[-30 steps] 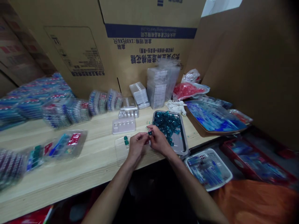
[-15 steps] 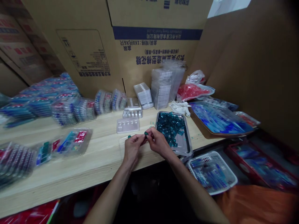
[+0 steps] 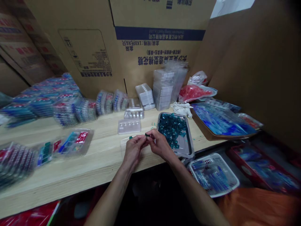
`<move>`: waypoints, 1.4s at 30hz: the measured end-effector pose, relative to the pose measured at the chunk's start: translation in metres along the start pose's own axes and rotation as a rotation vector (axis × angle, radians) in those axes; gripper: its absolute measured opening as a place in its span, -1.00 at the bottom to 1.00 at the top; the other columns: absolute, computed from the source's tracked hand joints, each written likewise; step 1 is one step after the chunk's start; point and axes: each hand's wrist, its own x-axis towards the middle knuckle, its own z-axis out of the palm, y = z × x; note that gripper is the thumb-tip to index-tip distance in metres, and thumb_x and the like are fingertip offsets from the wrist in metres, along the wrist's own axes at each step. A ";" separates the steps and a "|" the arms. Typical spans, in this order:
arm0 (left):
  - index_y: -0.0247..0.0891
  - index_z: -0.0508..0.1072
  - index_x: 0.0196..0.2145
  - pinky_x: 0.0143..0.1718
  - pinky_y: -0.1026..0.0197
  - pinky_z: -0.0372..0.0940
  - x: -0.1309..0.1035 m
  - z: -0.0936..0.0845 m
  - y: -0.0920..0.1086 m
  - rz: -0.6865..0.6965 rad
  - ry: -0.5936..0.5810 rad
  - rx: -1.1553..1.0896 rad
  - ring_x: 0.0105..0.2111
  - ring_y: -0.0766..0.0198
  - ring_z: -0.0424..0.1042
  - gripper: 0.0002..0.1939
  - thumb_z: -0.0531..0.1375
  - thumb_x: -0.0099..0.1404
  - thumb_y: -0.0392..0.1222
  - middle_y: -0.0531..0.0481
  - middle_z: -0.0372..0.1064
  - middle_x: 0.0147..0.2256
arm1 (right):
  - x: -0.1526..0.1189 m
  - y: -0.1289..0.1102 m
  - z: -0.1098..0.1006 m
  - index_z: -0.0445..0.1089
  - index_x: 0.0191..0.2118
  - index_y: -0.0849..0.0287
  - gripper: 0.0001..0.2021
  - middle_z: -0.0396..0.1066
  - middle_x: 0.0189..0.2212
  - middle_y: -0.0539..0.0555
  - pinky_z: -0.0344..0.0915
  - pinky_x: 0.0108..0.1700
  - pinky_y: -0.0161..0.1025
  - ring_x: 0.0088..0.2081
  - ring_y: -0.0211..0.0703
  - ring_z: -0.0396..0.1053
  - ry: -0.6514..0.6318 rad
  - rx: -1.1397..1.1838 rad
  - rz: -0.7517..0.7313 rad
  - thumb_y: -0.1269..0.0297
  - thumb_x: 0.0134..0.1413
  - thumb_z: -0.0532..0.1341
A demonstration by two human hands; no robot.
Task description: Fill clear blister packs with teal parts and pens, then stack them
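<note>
A small dark green piece [image 3: 147, 135] is pinched between the fingertips of my right hand [image 3: 159, 143]. My left hand [image 3: 134, 148] meets it from the left, fingers pressed together; whether it also grips the piece is hidden. Under my left hand lies a clear plastic tray [image 3: 123, 145], mostly covered, with a green bit [image 3: 130, 137] at its top edge. Just beyond sits another clear moulded tray [image 3: 129, 126]. To the right of my right hand, a metal tray [image 3: 188, 151] holds many dark teal pieces [image 3: 172, 127].
Stacked clear trays [image 3: 162, 89] stand against the cardboard box [image 3: 150, 18]. Filled packs [image 3: 77, 141] line the left of the wooden table [image 3: 94, 169]. At the right are a carton of blue items [image 3: 221, 121] and a white basket [image 3: 235, 185].
Both hands stay almost in place at the same spot. The green piece between the fingertips has turned slightly and looks flatter. The whole view has shifted a little.
</note>
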 end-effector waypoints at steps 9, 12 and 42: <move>-0.28 0.43 -0.38 -0.46 0.31 0.19 -0.004 -0.007 0.009 0.291 -0.024 0.590 -0.53 0.36 0.28 -0.78 0.19 0.23 -0.05 0.10 0.33 -0.54 | -0.004 0.001 0.008 0.25 -0.28 0.11 -0.95 0.37 -0.49 -0.04 0.24 -0.36 -0.32 -0.45 -0.22 0.37 -0.029 0.100 0.181 0.36 0.12 0.08; -0.25 0.39 -0.39 -0.46 0.30 0.16 -0.005 -0.011 0.008 0.371 -0.030 0.690 -0.52 0.36 0.24 -0.81 0.15 0.26 -0.07 0.10 0.29 -0.52 | -0.004 -0.003 0.005 0.23 -0.34 0.11 -0.96 0.34 -0.52 -0.04 0.16 -0.38 -0.32 -0.48 -0.22 0.32 -0.057 -0.023 0.177 0.37 0.10 0.08; -0.37 0.58 -0.40 -0.24 0.35 0.38 -0.008 -0.041 0.040 -0.046 0.037 0.019 -0.39 0.37 0.49 -0.65 0.51 -0.14 -0.17 -0.03 0.54 -0.40 | -0.002 -0.004 -0.009 0.24 0.00 0.21 -0.75 0.41 -0.40 0.04 0.22 -0.24 -0.28 -0.33 -0.13 0.41 -0.162 -0.242 0.105 0.39 0.23 0.01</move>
